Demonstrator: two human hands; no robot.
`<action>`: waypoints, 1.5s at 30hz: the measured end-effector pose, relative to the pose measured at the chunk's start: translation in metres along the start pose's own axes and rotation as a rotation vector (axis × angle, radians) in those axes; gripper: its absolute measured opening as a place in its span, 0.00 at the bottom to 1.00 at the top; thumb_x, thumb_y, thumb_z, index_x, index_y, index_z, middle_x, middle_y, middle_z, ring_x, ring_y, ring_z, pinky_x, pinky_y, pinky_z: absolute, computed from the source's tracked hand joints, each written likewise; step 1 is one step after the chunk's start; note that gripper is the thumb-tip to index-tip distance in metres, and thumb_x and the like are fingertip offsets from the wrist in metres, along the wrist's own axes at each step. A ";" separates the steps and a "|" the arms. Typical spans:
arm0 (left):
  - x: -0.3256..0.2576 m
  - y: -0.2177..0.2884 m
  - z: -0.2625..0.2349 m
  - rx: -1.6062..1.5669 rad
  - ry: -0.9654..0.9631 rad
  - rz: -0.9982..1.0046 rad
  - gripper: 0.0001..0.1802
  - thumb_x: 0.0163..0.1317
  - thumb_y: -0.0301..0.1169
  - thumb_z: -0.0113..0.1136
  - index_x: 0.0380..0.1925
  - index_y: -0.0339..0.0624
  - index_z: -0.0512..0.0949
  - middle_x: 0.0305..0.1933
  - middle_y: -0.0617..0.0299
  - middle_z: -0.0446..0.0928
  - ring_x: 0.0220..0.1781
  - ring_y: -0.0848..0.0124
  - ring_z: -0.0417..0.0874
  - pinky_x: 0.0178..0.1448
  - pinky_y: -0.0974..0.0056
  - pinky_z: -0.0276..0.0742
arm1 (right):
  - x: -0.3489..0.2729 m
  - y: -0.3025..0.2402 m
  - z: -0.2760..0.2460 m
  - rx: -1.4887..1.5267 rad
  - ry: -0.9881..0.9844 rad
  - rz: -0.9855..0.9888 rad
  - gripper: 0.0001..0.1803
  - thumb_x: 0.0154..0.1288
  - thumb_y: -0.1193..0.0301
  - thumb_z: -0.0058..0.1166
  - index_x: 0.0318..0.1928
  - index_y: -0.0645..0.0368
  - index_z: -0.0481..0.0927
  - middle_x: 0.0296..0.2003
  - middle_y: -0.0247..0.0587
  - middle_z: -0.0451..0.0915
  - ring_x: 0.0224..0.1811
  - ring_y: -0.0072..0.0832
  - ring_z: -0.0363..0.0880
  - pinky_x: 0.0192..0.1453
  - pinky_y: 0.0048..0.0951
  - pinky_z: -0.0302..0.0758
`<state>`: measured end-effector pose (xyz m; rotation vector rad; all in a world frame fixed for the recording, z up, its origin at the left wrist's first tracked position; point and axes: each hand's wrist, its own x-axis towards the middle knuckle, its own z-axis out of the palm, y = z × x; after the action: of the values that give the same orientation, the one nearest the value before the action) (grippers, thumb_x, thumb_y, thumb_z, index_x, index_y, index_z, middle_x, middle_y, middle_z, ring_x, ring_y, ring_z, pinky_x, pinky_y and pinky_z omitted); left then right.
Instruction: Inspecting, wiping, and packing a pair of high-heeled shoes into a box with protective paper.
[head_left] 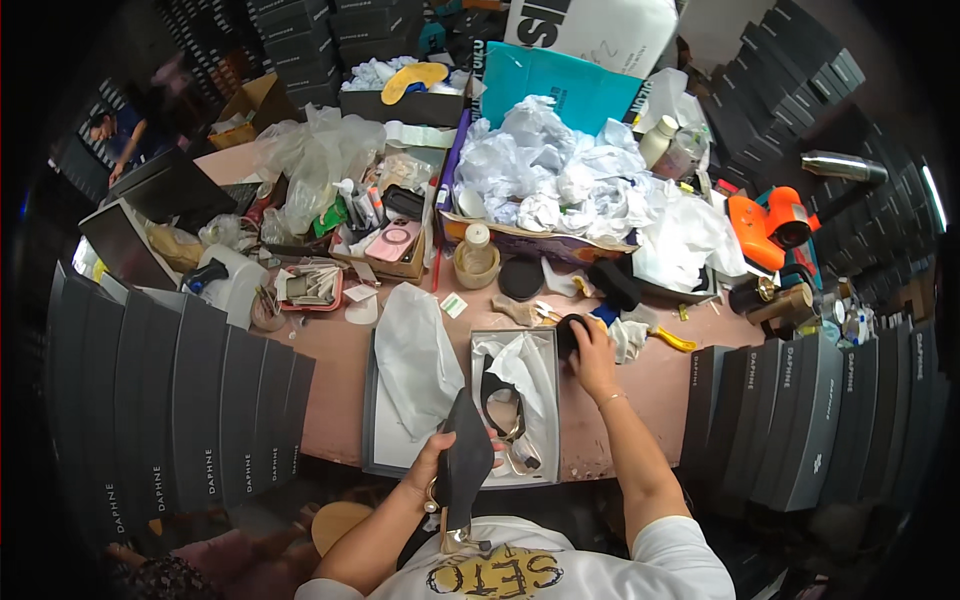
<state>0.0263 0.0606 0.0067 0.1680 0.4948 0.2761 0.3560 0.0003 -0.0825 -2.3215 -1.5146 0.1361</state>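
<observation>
Crowding a cluttered worktop (660,375), an open shoebox (515,340) sits at center while the left hand (432,468) closes its grip on a black heeled shoe (465,462) at 6 o'clock, best kept steady, the right hand (592,352) clasping a dark sponge (570,333) at 2 o'clock.

A black shoe (466,462), white tissue paper (417,357), a grey open box (515,405), an orange tool (768,226), a teal bag (560,85)
</observation>
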 end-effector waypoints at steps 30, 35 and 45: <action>0.009 -0.009 0.048 0.137 0.094 0.170 0.26 0.70 0.50 0.36 0.60 0.47 0.64 0.49 0.61 0.75 0.50 0.73 0.78 0.54 0.67 0.74 | -0.015 -0.188 -0.104 0.433 -0.059 -0.419 0.08 0.54 0.69 0.61 0.32 0.52 0.75 0.25 0.39 0.72 0.27 0.38 0.77 0.28 0.38 0.73; -0.005 0.001 0.042 0.164 0.067 0.239 0.33 0.68 0.53 0.34 0.61 0.39 0.65 0.49 0.52 0.77 0.49 0.62 0.81 0.56 0.57 0.76 | -0.052 -0.221 -0.130 0.373 -0.216 -0.477 0.08 0.54 0.67 0.61 0.30 0.54 0.75 0.26 0.42 0.74 0.28 0.40 0.78 0.29 0.40 0.74; 0.006 0.051 0.025 -0.013 0.180 0.262 0.35 0.61 0.60 0.43 0.39 0.35 0.76 0.35 0.52 0.80 0.34 0.64 0.83 0.44 0.62 0.80 | -0.043 -0.226 -0.128 0.784 -0.327 -0.502 0.17 0.58 0.73 0.60 0.49 0.62 0.78 0.41 0.46 0.77 0.43 0.40 0.77 0.48 0.32 0.73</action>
<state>0.0329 0.1083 0.0374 0.1967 0.6497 0.5540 0.1775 0.0111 0.1106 -1.3143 -1.7258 0.8350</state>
